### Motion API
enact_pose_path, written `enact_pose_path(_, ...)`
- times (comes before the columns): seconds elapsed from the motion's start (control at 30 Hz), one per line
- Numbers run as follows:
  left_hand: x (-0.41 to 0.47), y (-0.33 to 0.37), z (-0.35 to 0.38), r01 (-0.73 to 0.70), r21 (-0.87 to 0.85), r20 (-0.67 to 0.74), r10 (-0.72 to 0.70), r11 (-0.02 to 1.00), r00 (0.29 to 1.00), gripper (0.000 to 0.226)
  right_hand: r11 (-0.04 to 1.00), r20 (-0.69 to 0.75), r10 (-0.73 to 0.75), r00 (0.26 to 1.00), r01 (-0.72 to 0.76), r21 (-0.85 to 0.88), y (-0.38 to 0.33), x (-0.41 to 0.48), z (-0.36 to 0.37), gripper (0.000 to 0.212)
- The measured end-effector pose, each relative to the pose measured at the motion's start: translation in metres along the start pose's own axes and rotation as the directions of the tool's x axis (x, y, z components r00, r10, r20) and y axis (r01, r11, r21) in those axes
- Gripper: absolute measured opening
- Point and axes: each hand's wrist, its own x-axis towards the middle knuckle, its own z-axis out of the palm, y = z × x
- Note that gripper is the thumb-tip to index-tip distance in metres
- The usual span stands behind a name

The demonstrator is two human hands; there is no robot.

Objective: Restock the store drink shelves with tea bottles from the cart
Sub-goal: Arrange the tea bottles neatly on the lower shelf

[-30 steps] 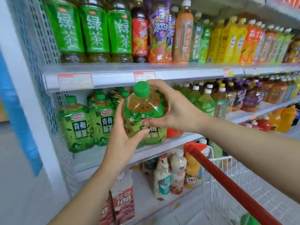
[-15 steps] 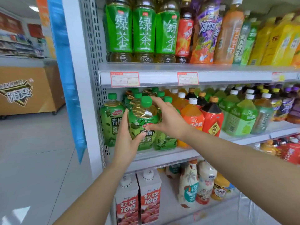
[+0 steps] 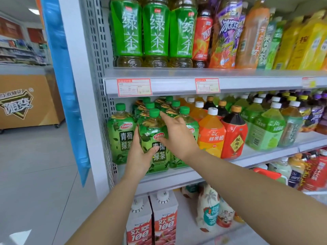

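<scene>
A green plum-tea bottle (image 3: 156,138) with a green cap stands at the front of the middle shelf (image 3: 177,179), between two bottles of the same kind, with several more behind. My left hand (image 3: 139,156) grips its lower left side, thumb across the label. My right hand (image 3: 177,137) lies against its right side with straight fingers, the index finger touching just below the cap and the thumb on the label.
Orange and red bottles (image 3: 212,133) stand right of the green teas. Tall green tea bottles (image 3: 155,32) fill the upper shelf. Juice cartons (image 3: 164,221) sit on the bottom shelf. A red cart handle (image 3: 265,172) shows at right. Open floor and a counter (image 3: 26,103) lie left.
The bottle has gone from held in front of the shelf to standing in the front row. My right hand's fingers have straightened. The view has swung left, away from the cart.
</scene>
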Motion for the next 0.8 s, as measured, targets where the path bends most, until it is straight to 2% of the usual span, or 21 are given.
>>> enact_pose_path(0.17, 0.006, 0.000, -0.002, 0.028, 0.074, 0.038, -0.031, 0.997, 0.999, 0.095, 0.995, -0.058, -0.047, 0.997, 0.042, -0.089, -0.001, -0.001, 0.007, 0.082)
enact_pose_path(0.27, 0.003, -0.003, -0.006, 0.022, 0.084, 0.065, -0.028, 0.996, 0.998, 0.097, 0.987, -0.054, -0.093, 0.994, 0.085, -0.139, 0.003, -0.003, 0.007, 0.077)
enact_pose_path(0.4, -0.009, -0.003, -0.012, -0.006, 0.037, 0.099, 0.003, 0.999, 0.995, 0.091, 0.993, 0.050, -0.091, 0.995, 0.094, -0.067, 0.007, -0.005, -0.010, 0.072)
enact_pose_path(0.47, -0.025, 0.000, -0.011, -0.022, 0.114, -0.001, 0.023, 0.993, 1.000, 0.082, 0.996, 0.106, -0.089, 0.990, 0.089, 0.005, 0.012, -0.013, -0.030, 0.065)
enact_pose_path(0.53, -0.042, 0.009, -0.005, -0.098, 0.200, -0.146, 0.128, 0.975, 0.981, 0.065, 0.994, 0.131, -0.106, 0.986, 0.102, 0.035, 0.022, -0.028, -0.053, 0.051)
enact_pose_path(0.6, -0.055, 0.025, 0.008, -0.250, 0.219, -0.176, 0.290, 0.943, 0.941, 0.050, 0.995, 0.141, -0.094, 0.986, 0.087, 0.051, 0.035, -0.048, -0.077, 0.035)
enact_pose_path(0.67, -0.061, 0.042, 0.028, -0.377, 0.217, -0.093, 0.404, 0.900, 0.910, 0.040, 0.999, 0.148, -0.034, 0.988, 0.029, 0.040, 0.054, -0.073, -0.102, 0.025)
enact_pose_path(0.8, -0.069, 0.079, 0.084, -0.501, 0.089, 0.082, 0.495, 0.861, 0.865, 0.026, 0.991, 0.162, 0.135, 0.978, -0.129, -0.047, 0.105, -0.132, -0.147, 0.017)
